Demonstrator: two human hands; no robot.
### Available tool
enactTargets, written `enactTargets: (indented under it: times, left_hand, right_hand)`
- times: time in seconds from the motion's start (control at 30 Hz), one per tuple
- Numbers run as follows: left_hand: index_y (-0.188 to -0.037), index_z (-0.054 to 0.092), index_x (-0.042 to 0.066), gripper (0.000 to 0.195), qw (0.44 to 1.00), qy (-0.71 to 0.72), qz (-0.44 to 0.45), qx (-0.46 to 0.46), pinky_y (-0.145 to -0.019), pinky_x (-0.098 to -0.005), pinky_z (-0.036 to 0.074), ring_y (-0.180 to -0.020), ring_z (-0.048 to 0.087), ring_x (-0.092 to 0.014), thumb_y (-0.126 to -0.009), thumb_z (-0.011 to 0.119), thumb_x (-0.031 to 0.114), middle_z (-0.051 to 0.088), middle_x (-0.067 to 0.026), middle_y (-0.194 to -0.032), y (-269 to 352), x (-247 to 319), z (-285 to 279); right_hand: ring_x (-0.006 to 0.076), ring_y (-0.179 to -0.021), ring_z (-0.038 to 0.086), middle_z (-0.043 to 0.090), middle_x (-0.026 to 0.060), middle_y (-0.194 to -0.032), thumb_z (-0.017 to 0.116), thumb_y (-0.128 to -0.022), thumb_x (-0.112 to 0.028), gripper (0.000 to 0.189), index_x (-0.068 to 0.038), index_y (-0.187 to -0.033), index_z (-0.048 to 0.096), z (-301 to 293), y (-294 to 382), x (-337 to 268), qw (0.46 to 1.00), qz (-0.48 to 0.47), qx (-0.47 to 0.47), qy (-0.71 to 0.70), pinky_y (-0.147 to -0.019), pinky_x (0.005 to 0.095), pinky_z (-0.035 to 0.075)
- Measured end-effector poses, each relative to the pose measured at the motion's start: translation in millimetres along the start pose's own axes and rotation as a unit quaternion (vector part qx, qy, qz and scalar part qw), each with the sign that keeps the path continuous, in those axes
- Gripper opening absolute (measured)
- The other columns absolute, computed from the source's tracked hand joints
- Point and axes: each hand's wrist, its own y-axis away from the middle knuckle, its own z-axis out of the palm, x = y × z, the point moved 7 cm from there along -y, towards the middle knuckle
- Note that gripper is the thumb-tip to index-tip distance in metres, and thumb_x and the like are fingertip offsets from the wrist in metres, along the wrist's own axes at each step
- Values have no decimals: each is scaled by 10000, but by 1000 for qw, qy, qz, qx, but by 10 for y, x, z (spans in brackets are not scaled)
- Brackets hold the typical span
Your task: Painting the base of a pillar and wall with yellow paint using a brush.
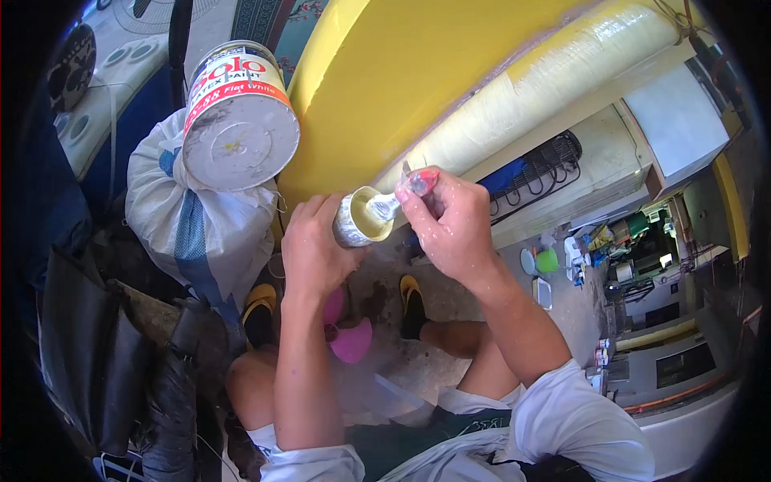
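Observation:
My left hand (316, 247) is wrapped around a small paint-smeared cup (350, 224), tilted so that the pale yellow paint inside shows. My right hand (449, 220) grips a small paintbrush by its red handle (424, 181). The brush's pale, paint-coated end (384, 206) reaches into the cup's mouth. White paint specks dot the right hand and forearm. Just beyond both hands runs a rounded ledge (512, 105), coated unevenly in pale, glossy paint, beside a yellow wall panel (373, 90).
A latex paint bucket (241, 141) leans on a tied white woven sack (211, 235) at the left. A pink fan blade (352, 341) lies low between my legs. Dark draped material (96, 355) fills the lower left. A green bucket (547, 260) stands on the floor at right.

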Motion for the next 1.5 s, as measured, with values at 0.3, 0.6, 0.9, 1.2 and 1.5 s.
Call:
enactTargets:
  times: [0.3, 0.6, 0.9, 1.2, 1.5]
  left_hand:
    - [-1280, 761, 79, 750, 999, -8, 14, -28, -997, -481, 577, -1162, 692, -381, -568, 994, 90, 750, -118, -1248, 10, 30, 164]
    - [-1273, 762, 81, 742, 996, -20, 31, -85, -981, -485, 589, -1149, 706, -376, -575, 1010, 121, 758, -124, -1235, 31, 75, 359]
    - [-1268, 765, 104, 714, 990, -86, 74, -89, -967, -486, 603, -1144, 709, -361, -600, 1009, 169, 756, -108, -1229, 110, 84, 546]
    - [-1260, 767, 104, 685, 987, -104, 62, -109, -967, -485, 603, -1154, 709, -360, -614, 992, 143, 757, -104, -1229, 113, 104, 545]
    - [-1252, 773, 116, 698, 986, -88, 40, -135, -982, -487, 595, -1157, 709, -367, -589, 992, 122, 765, -102, -1214, 89, 35, 540]
  right_hand:
    - [119, -716, 696, 786, 102, -886, 790, -1029, -137, 178, 30, -1092, 781, 269, 360, 541, 993, 49, -41, -98, -631, 302, 559]
    - [123, -537, 631, 723, 115, -810, 603, -1149, -204, 166, -70, -1055, 578, 121, 1076, 1252, 847, 343, 115, -389, -433, 265, 476]
    - [128, -449, 588, 691, 117, -707, 594, -1138, -151, 183, -82, -986, 520, -10, 1547, 1269, 804, 390, 231, -386, -376, 276, 432]
    - [122, -513, 621, 693, 119, -757, 585, -1147, -133, 165, -60, -1012, 522, -303, 1530, 1171, 844, 349, 212, -347, -427, 266, 478]
    - [294, -915, 778, 790, 147, -1062, 788, -977, -21, 164, 35, -1124, 743, -201, 968, 704, 985, -86, -134, -63, -825, 412, 632]
